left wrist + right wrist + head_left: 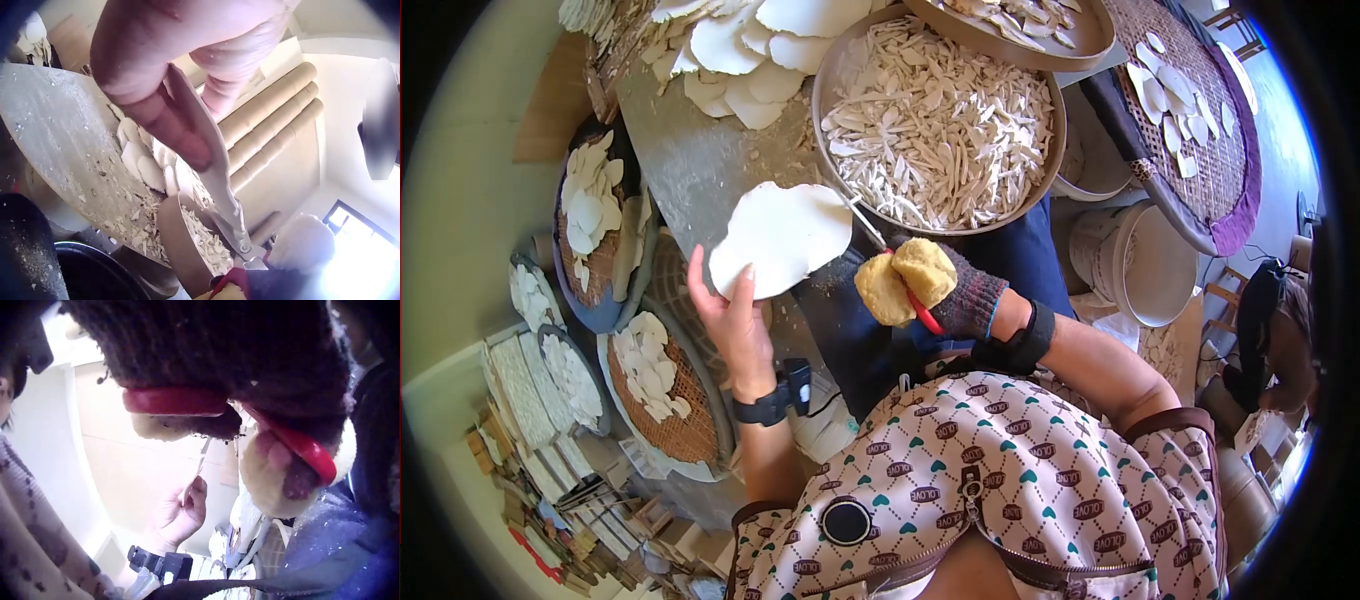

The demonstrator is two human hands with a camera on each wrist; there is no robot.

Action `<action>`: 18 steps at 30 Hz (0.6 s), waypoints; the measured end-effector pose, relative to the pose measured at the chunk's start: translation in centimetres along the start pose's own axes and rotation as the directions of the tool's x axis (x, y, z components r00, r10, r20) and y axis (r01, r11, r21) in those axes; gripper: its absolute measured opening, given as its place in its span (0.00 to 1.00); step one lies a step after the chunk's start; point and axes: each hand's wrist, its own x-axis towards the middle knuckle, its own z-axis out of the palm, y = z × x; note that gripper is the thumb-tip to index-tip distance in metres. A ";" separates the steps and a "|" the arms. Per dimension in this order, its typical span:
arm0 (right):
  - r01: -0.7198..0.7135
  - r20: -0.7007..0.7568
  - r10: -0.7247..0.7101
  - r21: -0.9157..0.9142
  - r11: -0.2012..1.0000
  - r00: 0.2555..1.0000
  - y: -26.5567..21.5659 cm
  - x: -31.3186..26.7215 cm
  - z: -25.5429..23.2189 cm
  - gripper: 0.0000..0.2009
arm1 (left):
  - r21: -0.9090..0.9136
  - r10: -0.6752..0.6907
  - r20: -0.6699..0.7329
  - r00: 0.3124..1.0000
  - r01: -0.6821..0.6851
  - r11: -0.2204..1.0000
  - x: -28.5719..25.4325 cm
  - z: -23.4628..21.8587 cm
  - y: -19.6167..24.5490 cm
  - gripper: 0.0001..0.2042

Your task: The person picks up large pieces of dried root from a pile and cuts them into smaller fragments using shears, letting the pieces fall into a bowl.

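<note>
- The left hand (737, 335) pinches a flat white slice (785, 240).
- The gloved right hand (972, 296) grips red-handled scissors (924, 315) at the slice's edge.
- A round pan (1058, 140) holds white strips (940, 125).

Heart-print top (1030, 450), black wristbands (757, 409), dark knitted glove (974, 294)

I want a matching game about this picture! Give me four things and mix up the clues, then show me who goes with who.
Things:
1. wide white slice
2. scissors
3. right hand
4. round tray near the scissors

Clues:
A. wears a dark knitted glove
B. full of thin pale strips
C. pinched by the left hand
D. red handles

Right pairs: 1-C, 2-D, 3-A, 4-B
</note>
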 end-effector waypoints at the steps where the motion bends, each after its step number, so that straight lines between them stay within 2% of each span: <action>1: 0.061 0.026 -0.058 -0.135 0.989 0.998 -0.4 0.0 0.0 0.11 | 0.007 0.051 -0.096 0.994 -0.051 0.999 0.2 0.4 -0.8 0.29; 2: 0.125 0.061 -0.113 -0.265 0.956 0.992 -0.5 0.0 0.2 0.11 | 0.003 0.067 -0.122 0.990 -0.067 0.998 0.3 0.6 -1.4 0.28; 3: 0.010 0.045 -0.006 -0.098 0.995 0.999 0.2 0.2 0.7 0.13 | -0.002 0.083 -0.149 0.985 -0.084 0.996 0.4 1.1 -1.6 0.28; 5: -0.043 0.058 0.046 -0.043 0.998 0.997 1.1 -0.5 0.7 0.13 | 0.013 0.075 -0.175 0.982 -0.074 0.997 0.1 2.3 -1.4 0.27; 8: -0.167 0.106 0.150 0.181 0.969 0.983 0.2 -0.4 0.5 0.13 | 0.050 0.061 -0.096 0.993 -0.057 0.997 0.9 2.2 -0.9 0.28; 10: -0.058 0.108 0.047 0.100 0.993 0.993 0.1 0.1 0.3 0.13 | 0.052 0.025 0.003 1.000 -0.025 0.998 1.6 1.6 -0.3 0.28; 11: 0.101 0.104 -0.092 -0.081 0.992 0.990 0.4 0.4 0.0 0.13 | 0.056 0.005 0.054 0.999 -0.008 0.998 2.0 1.4 0.0 0.28; 12: 0.250 0.122 -0.226 -0.258 0.933 0.967 0.7 0.6 -0.1 0.12 | 0.077 0.025 0.078 0.997 -0.031 0.997 2.2 1.2 -0.1 0.28; 13: 0.113 0.110 -0.103 -0.087 0.990 0.989 1.0 0.3 0.1 0.11 | 0.096 0.042 0.100 0.994 -0.052 0.994 2.4 0.9 -0.4 0.28; 14: -0.030 0.096 0.021 0.089 0.996 0.995 1.2 0.1 0.3 0.11 | 0.113 0.061 0.125 0.990 -0.075 0.991 2.6 0.8 -0.5 0.28; 17: -0.129 0.088 0.112 0.216 0.968 0.990 1.2 -0.3 0.6 0.11 | 0.139 0.052 0.146 0.988 -0.072 0.988 2.8 0.9 0.0 0.28; 18: -0.144 0.102 0.126 0.199 0.969 0.987 1.0 -0.5 0.5 0.11 | 0.145 0.024 0.150 0.988 -0.046 0.988 2.9 0.9 0.2 0.29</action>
